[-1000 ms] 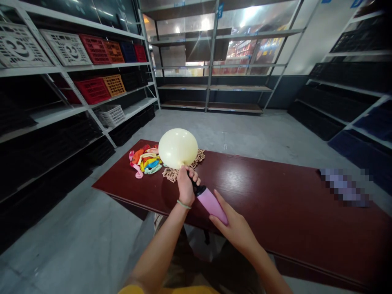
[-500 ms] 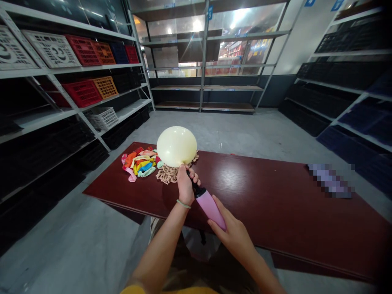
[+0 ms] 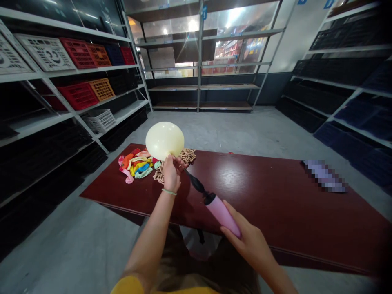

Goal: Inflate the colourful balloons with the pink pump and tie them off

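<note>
A round, pale yellow inflated balloon (image 3: pixel 164 141) is up over the table's left part, its neck pinched by my left hand (image 3: pixel 172 173). My right hand (image 3: pixel 245 232) is wrapped round the pink barrel of a balloon pump (image 3: pixel 223 213). The pump's black nozzle points up and left toward my left hand, apart from the balloon's neck. Behind my left hand lies a heap of light brown cord-like pieces (image 3: pixel 187 156), partly covered by the hand and balloon. Several limp, uninflated balloons (image 3: pixel 139 165) in many colours are piled just left of it.
The dark red table (image 3: pixel 254 204) stretches far to the right, where a blurred purple item (image 3: pixel 325 176) lies. Shelving with crates (image 3: pixel 80 96) stands on the left, a metal rack (image 3: pixel 199 87) at the back, and dark-loaded shelves (image 3: pixel 339 69) on the right.
The pump's nozzle has come out of the balloon's neck. My left hand has moved left with the balloon, and my right hand has drawn the pump right and down.
</note>
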Available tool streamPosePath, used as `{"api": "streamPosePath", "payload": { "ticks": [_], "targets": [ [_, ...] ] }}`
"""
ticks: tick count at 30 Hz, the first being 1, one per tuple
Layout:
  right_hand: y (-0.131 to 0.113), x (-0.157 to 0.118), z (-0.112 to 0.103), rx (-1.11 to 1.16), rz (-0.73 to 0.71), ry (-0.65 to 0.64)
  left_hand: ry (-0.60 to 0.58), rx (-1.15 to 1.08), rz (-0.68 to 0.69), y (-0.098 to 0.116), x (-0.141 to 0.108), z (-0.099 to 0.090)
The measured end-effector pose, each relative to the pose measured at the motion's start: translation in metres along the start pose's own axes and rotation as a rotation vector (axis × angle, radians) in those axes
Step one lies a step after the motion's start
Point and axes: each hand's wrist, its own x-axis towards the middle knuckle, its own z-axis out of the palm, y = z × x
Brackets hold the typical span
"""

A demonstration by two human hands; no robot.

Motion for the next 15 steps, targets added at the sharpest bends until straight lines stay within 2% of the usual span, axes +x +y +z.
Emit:
{"api": "streamPosePath", "payload": {
  "ticks": [4,5,8,11,13,15],
  "targets": [
    [0.033,-0.002,-0.025,-0.283,0.160,0.189,-0.032,0.113,-0.019,0.003,0.011,-0.020],
    [0.043,0.001,-0.030,-0.382,0.187,0.203,-0.062,0.136,-0.028,0.002,0.011,-0.025],
    [0.072,0.013,-0.042,-0.647,0.171,0.191,-0.222,0.254,-0.074,-0.003,0.007,-0.041],
    [0.092,0.024,-0.045,-0.802,0.121,0.189,-0.412,0.462,-0.179,-0.011,0.000,-0.054],
    [0.098,0.030,-0.042,-0.852,0.110,0.191,-0.482,0.575,-0.245,-0.019,-0.004,-0.061],
    [0.099,0.034,-0.038,-0.879,0.105,0.200,-0.497,0.630,-0.272,-0.027,-0.008,-0.068]
  ]
}}
